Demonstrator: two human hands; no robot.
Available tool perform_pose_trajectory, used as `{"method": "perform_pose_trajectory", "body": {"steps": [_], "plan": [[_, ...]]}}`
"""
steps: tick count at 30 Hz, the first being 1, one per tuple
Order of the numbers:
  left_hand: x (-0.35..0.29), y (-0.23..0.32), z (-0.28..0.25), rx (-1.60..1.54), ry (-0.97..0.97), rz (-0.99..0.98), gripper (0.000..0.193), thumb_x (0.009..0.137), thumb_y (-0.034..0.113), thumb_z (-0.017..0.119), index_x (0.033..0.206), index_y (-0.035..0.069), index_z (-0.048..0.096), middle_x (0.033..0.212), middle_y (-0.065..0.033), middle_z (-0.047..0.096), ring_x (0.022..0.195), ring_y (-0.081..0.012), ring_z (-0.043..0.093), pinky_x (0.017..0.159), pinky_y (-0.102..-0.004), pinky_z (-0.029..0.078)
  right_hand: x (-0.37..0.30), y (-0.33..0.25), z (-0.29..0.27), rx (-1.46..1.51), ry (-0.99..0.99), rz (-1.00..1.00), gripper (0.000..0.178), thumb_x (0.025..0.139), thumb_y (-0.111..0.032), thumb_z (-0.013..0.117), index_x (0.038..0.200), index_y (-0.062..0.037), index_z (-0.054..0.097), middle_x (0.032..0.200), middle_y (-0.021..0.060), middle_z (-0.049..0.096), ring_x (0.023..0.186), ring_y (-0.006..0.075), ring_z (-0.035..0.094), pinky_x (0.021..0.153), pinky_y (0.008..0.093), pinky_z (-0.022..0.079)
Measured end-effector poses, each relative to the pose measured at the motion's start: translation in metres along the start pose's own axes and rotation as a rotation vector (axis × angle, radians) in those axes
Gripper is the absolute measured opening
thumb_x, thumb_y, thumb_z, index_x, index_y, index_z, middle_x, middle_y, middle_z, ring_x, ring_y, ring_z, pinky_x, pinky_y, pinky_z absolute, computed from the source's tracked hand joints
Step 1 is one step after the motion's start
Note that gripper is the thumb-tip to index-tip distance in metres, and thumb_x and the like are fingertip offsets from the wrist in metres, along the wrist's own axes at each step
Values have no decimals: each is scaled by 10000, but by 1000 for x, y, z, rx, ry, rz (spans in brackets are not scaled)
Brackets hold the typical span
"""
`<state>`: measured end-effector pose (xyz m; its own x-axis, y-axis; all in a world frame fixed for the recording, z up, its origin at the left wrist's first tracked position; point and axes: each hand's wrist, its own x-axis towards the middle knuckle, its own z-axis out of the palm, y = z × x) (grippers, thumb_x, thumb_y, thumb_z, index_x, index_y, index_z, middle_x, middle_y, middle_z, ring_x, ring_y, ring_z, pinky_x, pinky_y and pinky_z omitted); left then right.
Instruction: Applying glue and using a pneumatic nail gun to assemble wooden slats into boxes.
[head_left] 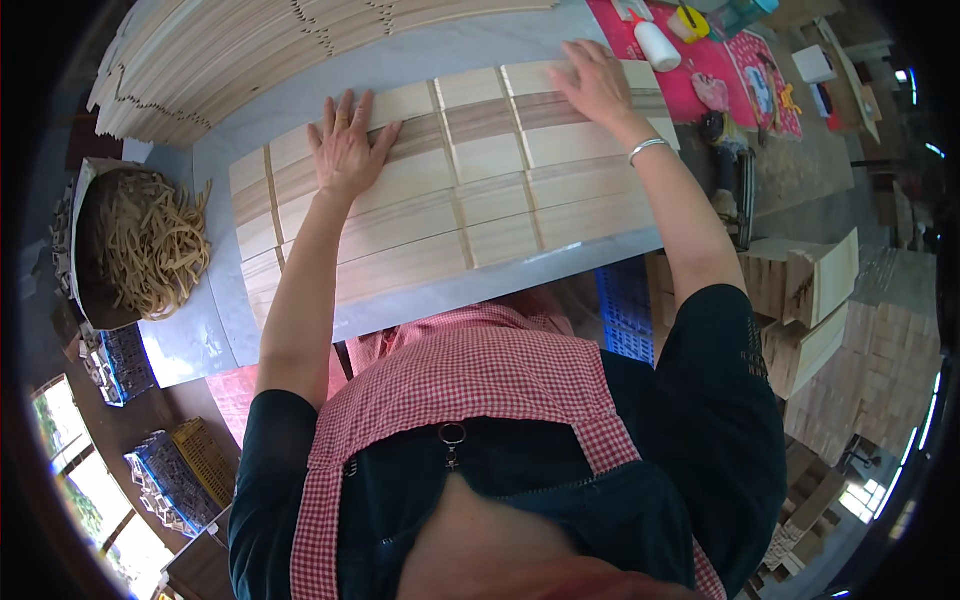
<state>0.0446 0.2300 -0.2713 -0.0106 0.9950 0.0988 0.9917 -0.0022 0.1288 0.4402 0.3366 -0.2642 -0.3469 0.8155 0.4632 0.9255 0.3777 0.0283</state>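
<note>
Several pale grooved wooden boards (395, 220) lie side by side in front of me on a grey tabletop (400, 308). Their cross grooves roughly line up from board to board. My left hand (347, 145) lies on the far boards, left of the middle, with its fingers spread. Toward the right end, my right hand (597, 88) rests on the farthest boards, fingers stretched out. A silver bangle (649, 150) circles my right wrist. Neither hand grasps anything; both palms face down on the wood.
Behind the boards stands a large stack of wooden strips (230, 55). A container of tan rubber bands (150, 245) sits at the left. On a pink cloth (690, 95) at the far right are a white bottle (656, 46) and a yellow tape roll (688, 24). Blue crates (627, 310) stand below.
</note>
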Motion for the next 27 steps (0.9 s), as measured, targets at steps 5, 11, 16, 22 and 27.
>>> {"method": "perform_pose_trajectory", "body": {"steps": [5,11,16,22,27], "plan": [[-68,60,-31,-13,50,469,976,808,736,615,1564,181,346,1690,-79,171,1556,-370,117,1190,-684,140,24,-61,13,230,35,-216,432,909,-438,652,1169,-93,651,1167,120,640,1015,314,604,949,395,479],[-134,92,-30,-121,-269,586,929,887,714,522,1609,186,270,1709,-86,82,1571,-345,1,1216,-651,66,35,-104,23,347,59,-195,338,850,-407,724,965,-93,673,978,77,634,863,285,580,890,379,472],[-132,85,-30,-120,-207,515,887,898,682,534,1594,180,313,1704,-98,111,1572,-345,26,1220,-641,64,44,-114,35,364,130,-212,353,835,-439,720,853,-91,669,886,77,636,816,289,576,841,376,482],[-118,73,-35,-84,-176,490,878,879,664,567,1578,176,355,1697,-104,152,1571,-338,73,1217,-640,85,60,-125,44,368,127,-211,301,829,-381,754,854,-94,666,895,57,635,805,253,577,890,363,454],[-104,68,-36,-58,-160,472,882,867,661,579,1570,171,370,1694,-104,167,1569,-335,94,1216,-637,101,78,-129,56,380,129,-198,295,828,-366,762,856,-90,665,898,50,638,804,236,581,915,357,441]]}}
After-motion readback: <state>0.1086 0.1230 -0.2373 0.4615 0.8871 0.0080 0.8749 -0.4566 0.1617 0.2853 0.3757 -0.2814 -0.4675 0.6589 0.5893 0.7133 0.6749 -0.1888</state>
